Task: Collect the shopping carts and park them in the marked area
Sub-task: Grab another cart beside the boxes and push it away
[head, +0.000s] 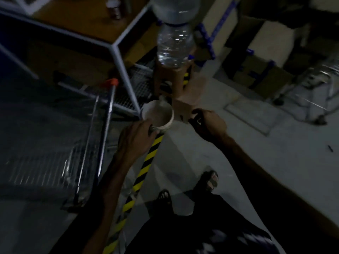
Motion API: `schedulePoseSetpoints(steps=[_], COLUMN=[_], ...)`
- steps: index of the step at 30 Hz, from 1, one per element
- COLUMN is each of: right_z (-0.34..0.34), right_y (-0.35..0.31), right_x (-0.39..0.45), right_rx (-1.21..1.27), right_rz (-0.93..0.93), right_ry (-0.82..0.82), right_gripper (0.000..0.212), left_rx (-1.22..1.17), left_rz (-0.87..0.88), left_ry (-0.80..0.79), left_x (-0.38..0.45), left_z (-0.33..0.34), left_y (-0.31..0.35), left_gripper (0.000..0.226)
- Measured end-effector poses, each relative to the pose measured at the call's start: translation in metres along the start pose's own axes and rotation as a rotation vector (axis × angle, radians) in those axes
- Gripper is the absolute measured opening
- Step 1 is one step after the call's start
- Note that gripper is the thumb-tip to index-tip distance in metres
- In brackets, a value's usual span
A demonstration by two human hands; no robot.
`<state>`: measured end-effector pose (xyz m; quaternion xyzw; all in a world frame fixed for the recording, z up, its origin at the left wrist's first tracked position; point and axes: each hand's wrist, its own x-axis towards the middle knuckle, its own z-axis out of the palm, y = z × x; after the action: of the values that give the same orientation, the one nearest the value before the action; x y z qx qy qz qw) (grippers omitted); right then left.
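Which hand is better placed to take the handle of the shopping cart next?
Probably the left hand. The shopping cart stands on the person's left, and this hand is nearer its handle, though it touches a white cup. The right hand is on the far side.

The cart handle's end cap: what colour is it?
Orange-red, on the cart handle's end cap; seen in the head view, the only one.

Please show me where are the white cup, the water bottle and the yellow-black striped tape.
white cup (159, 114): head view, on its inside wall.
water bottle (174, 43): head view, on its clear ribbed body.
yellow-black striped tape (145, 167): head view, on a stripe below the cup.
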<state>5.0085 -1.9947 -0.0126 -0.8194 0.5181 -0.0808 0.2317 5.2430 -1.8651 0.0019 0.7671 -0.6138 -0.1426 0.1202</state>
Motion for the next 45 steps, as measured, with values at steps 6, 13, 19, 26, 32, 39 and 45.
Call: schedulePoseSetpoints(steps=[6,13,19,26,32,39,45], right_z=[-0.050,-0.101,-0.133,-0.171,-0.209,-0.255,-0.320], right_y=[0.092,0.195,0.288,0.382,0.436,0.513,0.586], right_x=[-0.110,-0.224,-0.308,-0.366,-0.365,-0.294,-0.199], right_rx=[0.080,0.211,0.261,0.271,0.273,0.265,0.236], right_rz=[0.409,0.741,0.919,0.997,0.959,0.900,0.857], right_ry=[0.159,0.385,0.517,0.585,0.552,0.507,0.468], right_gripper=[0.043,0.043,0.041,0.040,0.041,0.038,0.038], left_rx=[-0.027,-0.012,0.005,-0.031,-0.090,-0.100,-0.109], left_rz=[0.323,0.668,0.873,0.902,0.876,0.855,0.829], left_ry=[-0.236,-0.273,-0.311,-0.333,-0.361,-0.380,-0.364], left_x=[0.030,0.055,0.047,0.042,0.051,0.125,0.236], left_z=[0.045,0.083,0.129,0.184,0.207,0.240,0.251], left_y=[0.100,0.260,0.392,0.513,0.576,0.631,0.695], left_gripper=[0.038,0.035,0.035,0.034,0.032,0.035,0.033])
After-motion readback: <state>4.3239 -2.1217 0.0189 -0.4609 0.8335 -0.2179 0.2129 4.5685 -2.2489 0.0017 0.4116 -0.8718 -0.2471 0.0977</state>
